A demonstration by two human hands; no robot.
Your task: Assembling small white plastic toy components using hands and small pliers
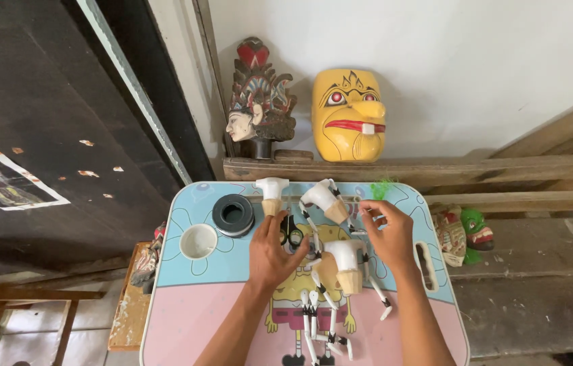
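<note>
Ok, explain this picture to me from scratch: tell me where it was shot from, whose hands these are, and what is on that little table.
There is one picture, taken by a camera worn on a person's head and looking down, so the two bare arms coming up from the bottom edge are that person's own. The left hand rests by a pair of scissors. The right hand is raised slightly, fingers pinched together; what it grips is too small to tell. Between them lies a white and bare-wood puppet body with thin jointed arms. Two more puppet bodies lie further back. Everything sits on a small cartoon-printed table, along with a black ring-shaped spool and a white cup. Behind, a yellow mask and a carved head lean against the wall.
</note>
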